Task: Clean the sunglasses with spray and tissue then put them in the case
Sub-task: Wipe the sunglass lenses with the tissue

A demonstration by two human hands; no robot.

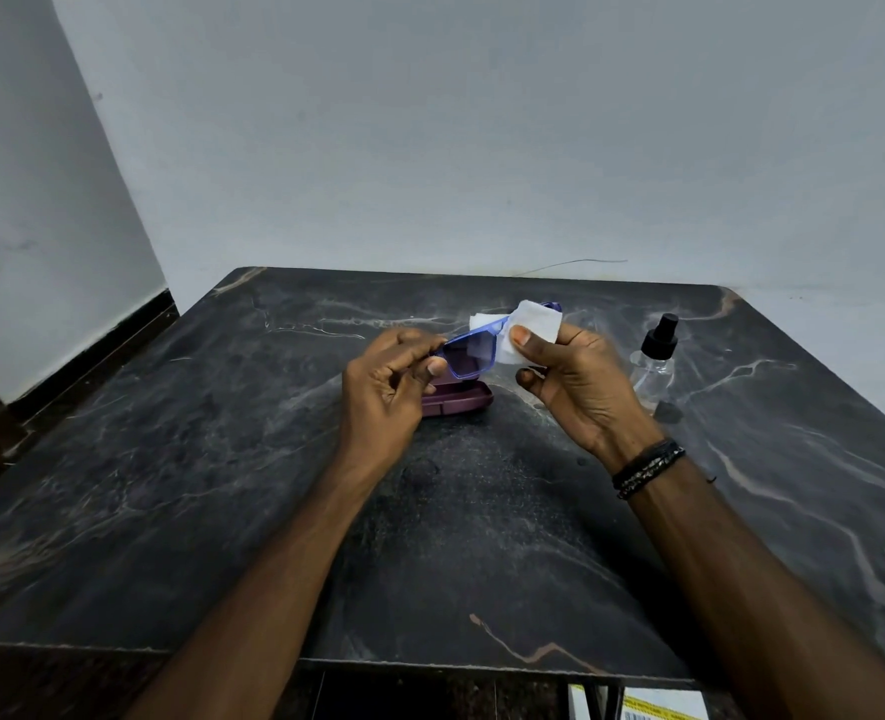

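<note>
Reaching forward over the dark marbled desk (222, 511), two bare forearms come in from the near edge, the right one wearing dark beaded bracelets (647, 467) at the wrist. Below that near edge, a yellow-and-white printed item (661, 706) shows partly at the bottom of the view.

Above the middle of the desk, the left hand (386, 394) has its fingers curled, pinching one end of the blue-framed sunglasses (469, 356) between thumb and fingertips. The right hand (578, 387) grips a folded white tissue (531, 332), its thumb pressing the tissue against the other lens while the remaining fingers wrap behind it. The sunglasses are held in the air between the two hands, lenses facing the person, tilted so the right end sits higher.

Just beyond and beneath the left hand, a purple case (458, 400) lies on the desk, partly hidden by the hand; whether its lid is up cannot be told. To the right, near the right hand but apart from it, a clear spray bottle (653, 363) with a black nozzle stands upright. Behind the desk rises a plain pale wall (482, 122).
</note>
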